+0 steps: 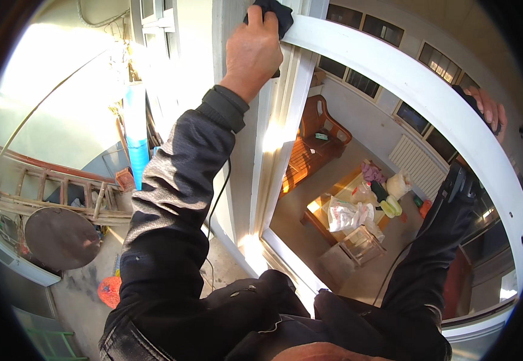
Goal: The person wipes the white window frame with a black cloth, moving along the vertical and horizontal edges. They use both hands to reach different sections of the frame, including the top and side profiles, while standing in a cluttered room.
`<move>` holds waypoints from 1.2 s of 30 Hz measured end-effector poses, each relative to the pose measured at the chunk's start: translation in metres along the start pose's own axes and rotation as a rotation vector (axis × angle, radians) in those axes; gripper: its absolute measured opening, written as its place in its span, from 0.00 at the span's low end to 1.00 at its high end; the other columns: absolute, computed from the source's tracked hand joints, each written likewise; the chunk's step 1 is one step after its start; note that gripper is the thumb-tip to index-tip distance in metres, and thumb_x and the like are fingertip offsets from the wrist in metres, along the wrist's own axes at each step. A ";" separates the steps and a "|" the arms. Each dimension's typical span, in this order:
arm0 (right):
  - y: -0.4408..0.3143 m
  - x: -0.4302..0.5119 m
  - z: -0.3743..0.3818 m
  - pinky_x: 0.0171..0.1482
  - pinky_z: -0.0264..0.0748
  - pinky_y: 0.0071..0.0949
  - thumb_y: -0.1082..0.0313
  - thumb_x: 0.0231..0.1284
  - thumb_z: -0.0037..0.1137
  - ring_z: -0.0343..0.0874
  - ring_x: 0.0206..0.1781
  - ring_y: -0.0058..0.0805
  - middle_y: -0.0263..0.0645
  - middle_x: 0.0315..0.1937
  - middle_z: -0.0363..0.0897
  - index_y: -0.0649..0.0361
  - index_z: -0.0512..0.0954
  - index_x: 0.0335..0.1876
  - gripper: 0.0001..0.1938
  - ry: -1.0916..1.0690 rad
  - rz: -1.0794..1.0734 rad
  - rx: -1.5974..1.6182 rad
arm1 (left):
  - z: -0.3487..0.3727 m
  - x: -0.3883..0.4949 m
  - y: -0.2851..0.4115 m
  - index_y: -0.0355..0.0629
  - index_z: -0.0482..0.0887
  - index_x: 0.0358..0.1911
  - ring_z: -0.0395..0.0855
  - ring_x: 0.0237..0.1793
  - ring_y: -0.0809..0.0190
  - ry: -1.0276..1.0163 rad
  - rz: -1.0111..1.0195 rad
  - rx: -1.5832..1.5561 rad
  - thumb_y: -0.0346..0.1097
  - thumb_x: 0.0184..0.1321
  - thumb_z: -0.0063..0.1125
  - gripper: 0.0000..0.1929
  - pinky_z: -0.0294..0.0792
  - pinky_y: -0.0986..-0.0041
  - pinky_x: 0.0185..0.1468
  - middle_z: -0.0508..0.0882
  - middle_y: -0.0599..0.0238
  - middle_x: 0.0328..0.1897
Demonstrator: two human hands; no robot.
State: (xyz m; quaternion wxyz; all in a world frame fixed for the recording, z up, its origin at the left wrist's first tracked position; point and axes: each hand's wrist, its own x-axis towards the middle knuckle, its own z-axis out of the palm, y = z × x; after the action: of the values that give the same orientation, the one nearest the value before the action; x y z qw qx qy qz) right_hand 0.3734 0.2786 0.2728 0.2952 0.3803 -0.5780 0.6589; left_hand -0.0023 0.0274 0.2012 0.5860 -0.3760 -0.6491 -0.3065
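My left hand [254, 52] grips a bunched black cloth [284, 16] where the white window frame's upright meets the curved-looking white rail [369, 47]. On the right, my right hand [489, 108] shows beyond that rail. Its fingers are curled over another dark cloth [469, 97], which touches or lies close to the rail's far edge. The rail hides my right wrist and part of the forearm. Both my arms are spread wide, in dark sleeves, with the window opening between them.
Through the opening are a wooden bench [315, 135], a low table [313, 210] with bags and vegetables, a wooden stool [363, 248] and a radiator [417, 153]. On the left are a wooden ladder [54, 180], a round dark board [63, 238], a blue roll [136, 135] and a red net bag [109, 291].
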 end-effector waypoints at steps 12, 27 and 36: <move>-0.001 -0.003 -0.005 0.64 0.67 0.32 0.60 0.82 0.39 0.72 0.46 0.25 0.30 0.29 0.74 0.46 0.72 0.20 0.24 0.010 -0.041 0.009 | -0.011 -0.105 0.015 0.33 0.79 0.50 0.87 0.34 0.48 -0.373 -0.067 -0.009 0.27 0.55 0.64 0.18 0.84 0.61 0.35 0.74 0.51 0.51; 0.056 -0.191 -0.001 0.46 0.90 0.48 0.51 0.71 0.63 0.89 0.40 0.44 0.45 0.37 0.87 0.53 0.76 0.36 0.15 1.293 0.177 -0.167 | -0.112 -0.263 0.001 0.31 0.82 0.63 0.88 0.43 0.62 -0.752 -1.152 -1.778 0.30 0.58 0.55 0.27 0.81 0.71 0.53 0.89 0.54 0.49; 0.282 -0.269 0.229 0.39 0.86 0.36 0.53 0.78 0.57 0.86 0.36 0.32 0.39 0.36 0.84 0.56 0.75 0.34 0.17 1.207 0.537 -0.031 | -0.168 -0.364 0.093 0.43 0.84 0.59 0.81 0.67 0.53 -0.318 -1.752 -2.549 0.47 0.79 0.49 0.19 0.64 0.55 0.77 0.88 0.58 0.61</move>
State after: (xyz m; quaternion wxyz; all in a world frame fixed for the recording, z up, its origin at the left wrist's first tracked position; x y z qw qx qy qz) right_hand 0.3203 0.0218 -0.0953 0.3982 -0.2176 -0.3952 0.7987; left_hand 0.1761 -0.1109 -0.1422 -0.5378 -0.1519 -0.0309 -0.8287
